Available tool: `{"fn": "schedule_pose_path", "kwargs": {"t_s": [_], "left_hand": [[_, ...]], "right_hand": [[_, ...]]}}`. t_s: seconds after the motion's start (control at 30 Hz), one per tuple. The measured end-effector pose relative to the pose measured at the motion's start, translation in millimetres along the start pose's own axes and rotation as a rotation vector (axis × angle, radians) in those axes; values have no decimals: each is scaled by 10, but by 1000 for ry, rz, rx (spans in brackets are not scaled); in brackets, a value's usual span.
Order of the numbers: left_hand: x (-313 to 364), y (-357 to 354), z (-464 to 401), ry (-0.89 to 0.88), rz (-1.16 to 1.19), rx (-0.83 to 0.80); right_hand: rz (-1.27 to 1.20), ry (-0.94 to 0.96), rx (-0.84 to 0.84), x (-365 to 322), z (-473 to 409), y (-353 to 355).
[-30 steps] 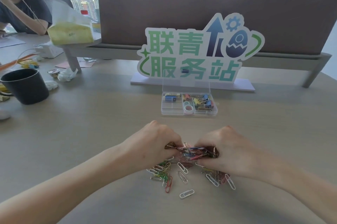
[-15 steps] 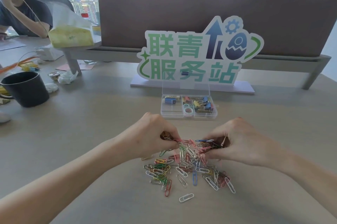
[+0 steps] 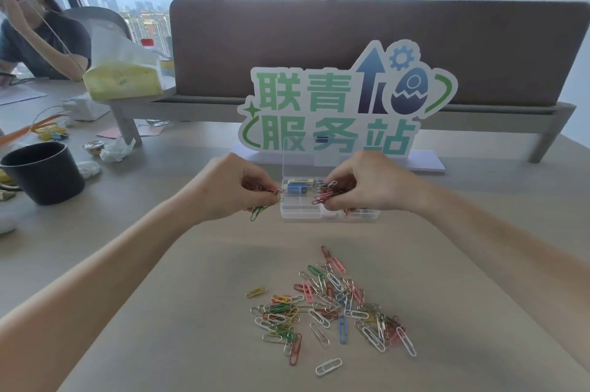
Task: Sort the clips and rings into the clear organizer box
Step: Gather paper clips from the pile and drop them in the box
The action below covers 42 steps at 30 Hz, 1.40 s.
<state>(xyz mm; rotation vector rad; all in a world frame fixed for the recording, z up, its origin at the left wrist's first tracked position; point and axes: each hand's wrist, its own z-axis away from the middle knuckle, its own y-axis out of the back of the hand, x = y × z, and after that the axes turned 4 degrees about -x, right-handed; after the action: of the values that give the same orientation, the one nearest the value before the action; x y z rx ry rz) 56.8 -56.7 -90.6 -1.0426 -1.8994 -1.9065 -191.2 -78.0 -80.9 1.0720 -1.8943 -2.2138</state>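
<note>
Head view, mid-frame: left hand point(image 3: 238, 189) and right hand point(image 3: 367, 185) each pinching a bunch of paper clips point(image 3: 324, 193) at the clear organizer box point(image 3: 300, 211) on the table point(image 3: 191, 312), loose clip pile point(image 3: 332, 305) scattered lower centre.

Both forearms outstretched, left hand point(image 3: 236, 187) and right hand point(image 3: 367, 184) raised level, fingers point(image 3: 271, 197) curled in pinches.

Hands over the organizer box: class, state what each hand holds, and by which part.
Each holds a bunch of paper clips pinched in its fingertips: left hand beside the clear organizer box, right hand above it. Exact grip points are hidden.
</note>
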Motion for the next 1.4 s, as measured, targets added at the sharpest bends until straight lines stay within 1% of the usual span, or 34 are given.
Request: {"fn": "schedule_pose_path", "kwargs": {"t_s": [0.1, 0.23, 0.43, 0.57, 0.7, 0.9, 1.1, 1.17, 1.3, 1.4], "left_hand": [[-87, 96, -65, 29, 22, 36], [-176, 157, -112, 37, 21, 84], [-268, 158, -120, 38, 29, 65], [-311, 160, -134, 43, 37, 78], [-335, 159, -141, 42, 43, 73], [-353, 143, -164, 27, 59, 68], [-327, 91, -223, 25, 55, 61], [-318, 68, -259, 20, 53, 60], [-266, -20, -378, 0, 43, 55], [-229, -95, -496, -18, 13, 47]], "right_hand": [[11, 1, -4, 10, -266, -48], [140, 17, -2, 25, -524, -170], [201, 28, -4, 24, -664, -302], [185, 41, -7, -4, -685, -312], [145, 39, -49, -20, -655, -309], [98, 30, -28, 48, -680, -327], [-136, -10, -16, 103, -659, -281], [-175, -35, 16, 141, -652, -253], [-95, -54, 95, 230, -612, -221], [-75, -58, 62, 245, -584, -257]]}}
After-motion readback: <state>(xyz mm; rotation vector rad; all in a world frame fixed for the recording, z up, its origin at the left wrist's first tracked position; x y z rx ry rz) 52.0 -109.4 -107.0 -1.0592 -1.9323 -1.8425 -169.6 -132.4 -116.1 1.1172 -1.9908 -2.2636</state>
